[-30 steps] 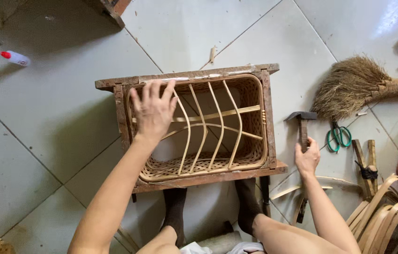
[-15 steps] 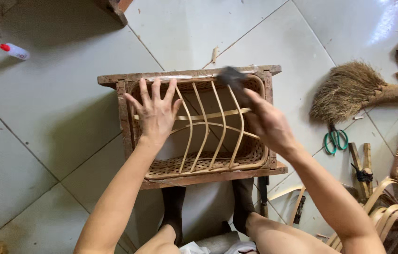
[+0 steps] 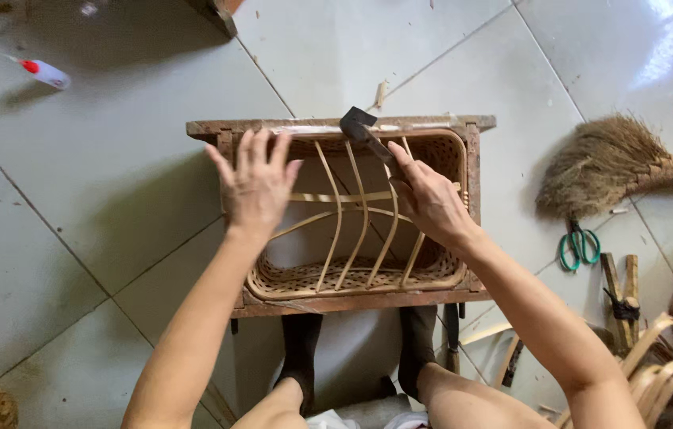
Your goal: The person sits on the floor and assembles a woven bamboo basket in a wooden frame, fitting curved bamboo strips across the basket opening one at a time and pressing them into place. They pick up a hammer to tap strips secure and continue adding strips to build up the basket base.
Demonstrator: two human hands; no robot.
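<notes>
Right hand (image 3: 430,199) gripping hammer (image 3: 365,132), left hand (image 3: 255,183) on basket (image 3: 352,278)

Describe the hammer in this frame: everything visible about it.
The hammer is small, with a dark metal head and a dark handle, mostly hidden by the grip. The right hand holds the handle, its head tilted up and left over the far rail of the wooden frame, which holds a woven rattan basket. Whether the head touches the rail cannot be told. The left hand lies flat on the basket's left side, away from the hammer.
</notes>
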